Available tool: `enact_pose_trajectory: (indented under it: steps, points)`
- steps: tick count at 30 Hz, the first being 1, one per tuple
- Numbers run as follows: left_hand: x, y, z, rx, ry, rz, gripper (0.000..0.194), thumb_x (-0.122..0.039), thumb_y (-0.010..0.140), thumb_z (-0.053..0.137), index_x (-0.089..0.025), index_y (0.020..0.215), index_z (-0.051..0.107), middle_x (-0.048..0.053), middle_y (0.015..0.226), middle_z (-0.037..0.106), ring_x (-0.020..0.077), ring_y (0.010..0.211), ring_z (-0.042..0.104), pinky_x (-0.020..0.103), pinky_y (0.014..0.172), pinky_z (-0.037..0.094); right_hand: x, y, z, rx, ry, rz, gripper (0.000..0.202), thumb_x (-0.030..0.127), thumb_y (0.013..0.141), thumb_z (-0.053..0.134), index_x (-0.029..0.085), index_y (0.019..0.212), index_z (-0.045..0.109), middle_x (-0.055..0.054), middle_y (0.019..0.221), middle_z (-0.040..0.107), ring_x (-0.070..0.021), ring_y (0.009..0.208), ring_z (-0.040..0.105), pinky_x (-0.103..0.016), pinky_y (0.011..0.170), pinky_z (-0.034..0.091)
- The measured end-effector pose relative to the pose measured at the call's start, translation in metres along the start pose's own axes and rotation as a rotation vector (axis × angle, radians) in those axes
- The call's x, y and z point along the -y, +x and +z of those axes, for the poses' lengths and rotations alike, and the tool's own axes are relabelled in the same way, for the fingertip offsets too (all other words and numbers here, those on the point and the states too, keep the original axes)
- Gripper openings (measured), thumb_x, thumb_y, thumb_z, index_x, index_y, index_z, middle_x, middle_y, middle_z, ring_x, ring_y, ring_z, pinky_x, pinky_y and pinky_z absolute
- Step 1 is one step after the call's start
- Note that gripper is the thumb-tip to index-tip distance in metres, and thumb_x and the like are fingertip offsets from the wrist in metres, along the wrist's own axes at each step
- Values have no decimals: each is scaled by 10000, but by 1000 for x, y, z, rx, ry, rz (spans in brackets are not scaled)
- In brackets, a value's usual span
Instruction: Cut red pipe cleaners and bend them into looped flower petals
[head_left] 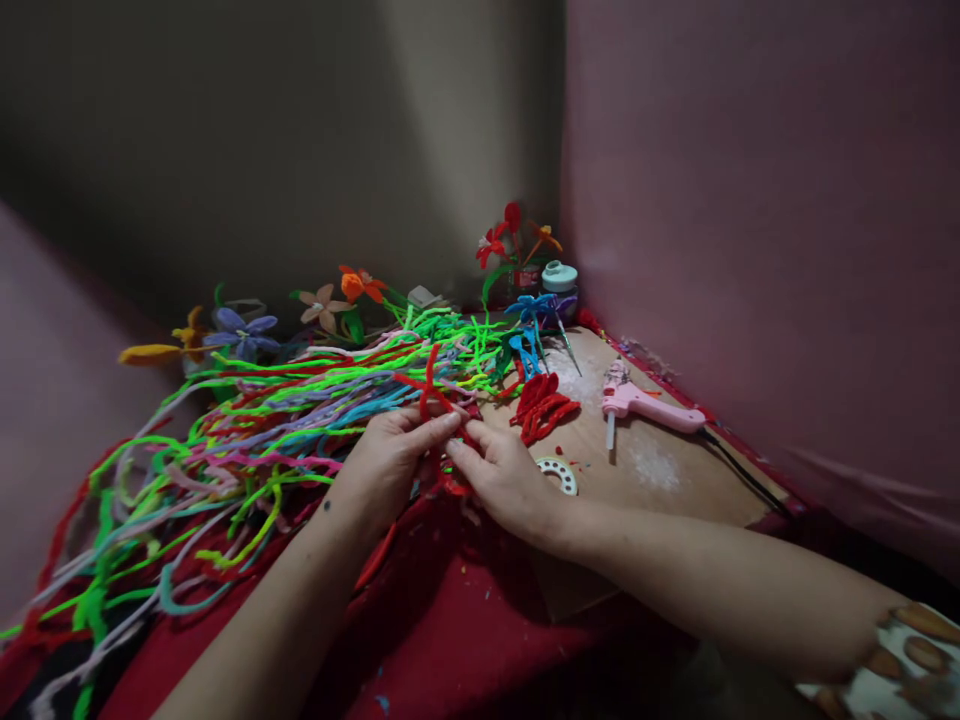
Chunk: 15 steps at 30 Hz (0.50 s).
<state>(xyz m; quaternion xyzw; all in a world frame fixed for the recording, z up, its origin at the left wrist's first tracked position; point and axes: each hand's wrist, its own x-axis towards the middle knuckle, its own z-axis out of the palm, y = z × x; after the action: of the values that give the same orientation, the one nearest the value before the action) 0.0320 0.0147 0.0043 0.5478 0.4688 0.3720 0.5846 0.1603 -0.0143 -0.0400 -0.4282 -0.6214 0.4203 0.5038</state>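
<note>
Between my two hands is a red pipe cleaner (pixel 430 385), bent so that its ends cross and stick up above my fingers. My left hand (pixel 394 445) pinches it with thumb and forefinger. From the other side my right hand (pixel 506 480) grips it, fingertips almost touching those of the left. Part of the red stem is hidden behind the fingers. Just beyond my right hand lies a bundle of looped red pipe-cleaner petals (pixel 546 408). A white ring-shaped piece with holes (pixel 559 476) rests beside that hand.
Many coloured pipe cleaners (pixel 300 400) spread across the left. A pink glue gun (pixel 645 405) lies on the cardboard (pixel 697 480) at right, its black cord trailing off. Pipe-cleaner flowers (pixel 242 332) line the back, near a jar with a pale lid (pixel 559 277). Walls stand behind and right.
</note>
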Motion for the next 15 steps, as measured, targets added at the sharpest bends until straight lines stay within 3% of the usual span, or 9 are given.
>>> enact_pose_trajectory:
  steps: [3, 5, 7, 10, 12, 15]
  points:
    - [-19, 15, 4, -74, 16, 122, 215, -334, 688, 700, -144, 731, 608, -62, 476, 443, 33, 355, 354, 159, 341, 263, 4, -9, 3, 21, 143, 110, 333, 439, 898, 398, 155, 844, 563, 22, 572, 518, -86, 498, 455, -209, 495, 354]
    - [-30, 30, 11, -127, 5, 295, 205, -290, 659, 722, -141, 726, 597, -58, 522, 467, 39, 389, 405, 163, 370, 325, 7, -16, 5, 98, 131, 91, 363, 470, 879, 424, 158, 742, 547, 29, 532, 491, -75, 470, 431, -201, 470, 336]
    - [-33, 47, 24, -22, -34, 261, 218, -308, 661, 714, -149, 753, 597, -62, 515, 462, 46, 389, 419, 165, 367, 329, 8, -23, 7, 242, 55, -54, 336, 442, 839, 503, 165, 650, 526, 35, 521, 474, -68, 472, 421, -197, 462, 325]
    - [-21, 70, 48, 100, -9, 180, 251, -324, 616, 736, -137, 719, 603, -47, 505, 495, 57, 374, 434, 177, 354, 332, 4, -28, 12, 450, -58, -428, 296, 386, 777, 578, 172, 584, 509, 40, 495, 463, -75, 472, 444, -201, 446, 319]
    - [-8, 80, 62, 136, 29, 144, 243, -324, 613, 732, -127, 682, 608, -38, 471, 499, 62, 348, 427, 184, 344, 320, 0, -30, 13, 484, -135, -593, 325, 408, 768, 568, 182, 549, 487, 39, 463, 457, -95, 474, 474, -217, 417, 298]
    - [9, 90, 71, 143, 82, 115, 246, -337, 617, 724, -126, 640, 601, -34, 431, 496, 67, 321, 418, 188, 329, 299, -2, -30, 10, 437, -228, -632, 337, 407, 865, 450, 194, 611, 509, 27, 533, 519, -116, 571, 547, -231, 482, 357]
